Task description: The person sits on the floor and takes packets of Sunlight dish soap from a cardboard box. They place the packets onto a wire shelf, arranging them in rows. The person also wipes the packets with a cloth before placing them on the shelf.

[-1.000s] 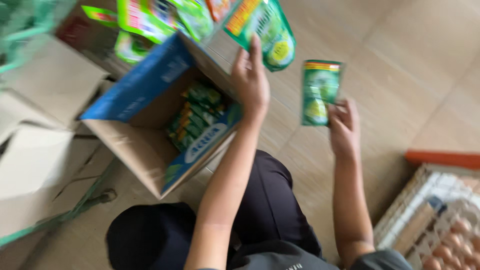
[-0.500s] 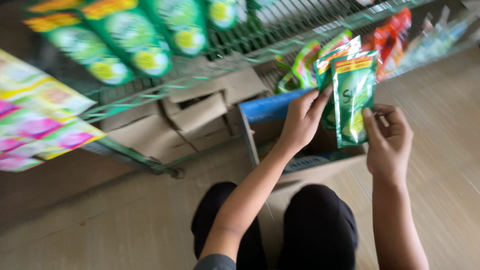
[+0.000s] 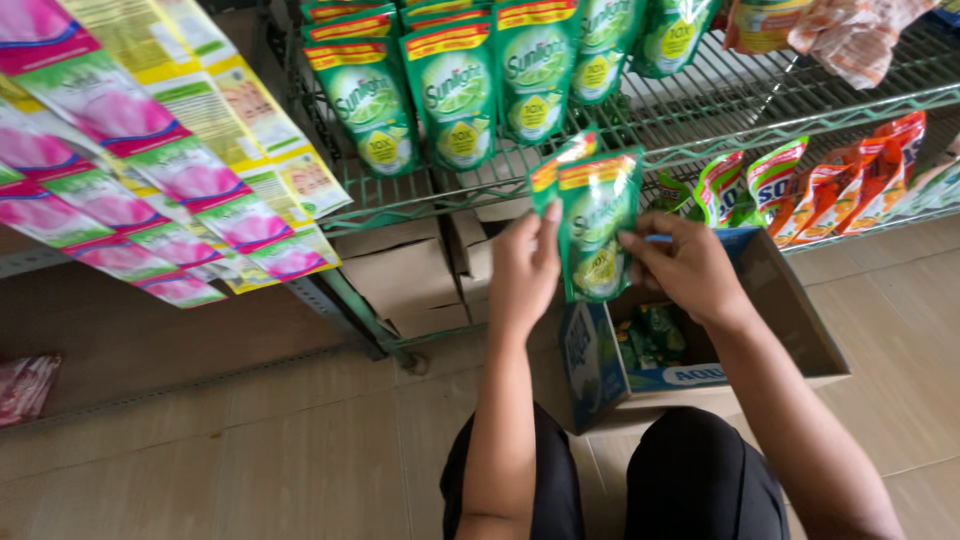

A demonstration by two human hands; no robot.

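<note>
Between my two hands I hold a pair of green refill pouches [image 3: 596, 222] upright, one behind the other. My left hand [image 3: 524, 262] grips their left edge, my right hand [image 3: 685, 265] the right edge. They hover just below a green wire shelf [image 3: 640, 140] that carries several matching green pouches [image 3: 450, 90] standing in rows. Under my hands an open cardboard box with a blue printed flap [image 3: 700, 375] sits on the floor in front of my knees, with more green pouches inside.
Pink and yellow sachet strips [image 3: 150, 170] hang at the left. Red and orange pouches [image 3: 840, 185] stand on a lower shelf at the right. Flattened cardboard [image 3: 410, 275] lies beneath the shelf. The floor is tan tile.
My view has swung up and left toward the shelf. Both hands have brought the pouches together and lifted them closer to the wire shelf.
</note>
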